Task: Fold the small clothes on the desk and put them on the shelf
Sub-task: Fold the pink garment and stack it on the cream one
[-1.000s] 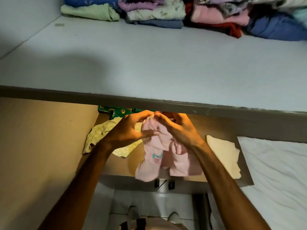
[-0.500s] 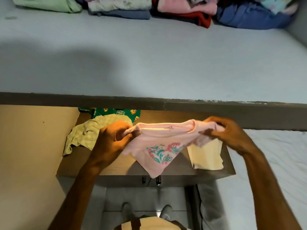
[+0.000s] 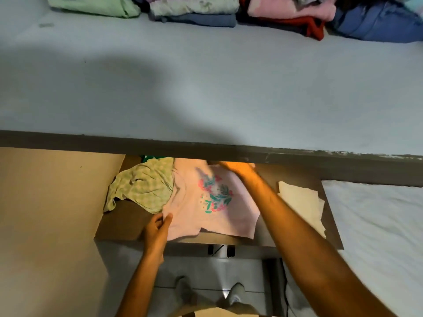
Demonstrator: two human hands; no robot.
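A small pink shirt [image 3: 212, 200] with a pink and teal flower print lies spread flat, print up, on the brown desk [image 3: 123, 225]. My left hand [image 3: 158, 232] pinches its near left corner at the desk's front. My right hand [image 3: 240, 169] rests on the shirt's far right edge, close under the shelf's front edge. To the left of the shirt a crumpled yellow-green garment [image 3: 144, 186] lies partly under it. A folded cream cloth [image 3: 302, 202] sits on the desk's right side. The pale shelf [image 3: 206, 88] fills the upper half of the view.
Several folded clothes [image 3: 229, 12] line the back of the shelf. A green printed garment [image 3: 148, 157] peeks out under the shelf's edge. A white bed sheet [image 3: 377, 236] lies to the right of the desk. My feet [image 3: 206, 291] stand on the floor below.
The pink shirt was bunched, then stretched in the air between both hands; now it lies flat on the desk. My left hand moved to its near corner, my right to its far edge.
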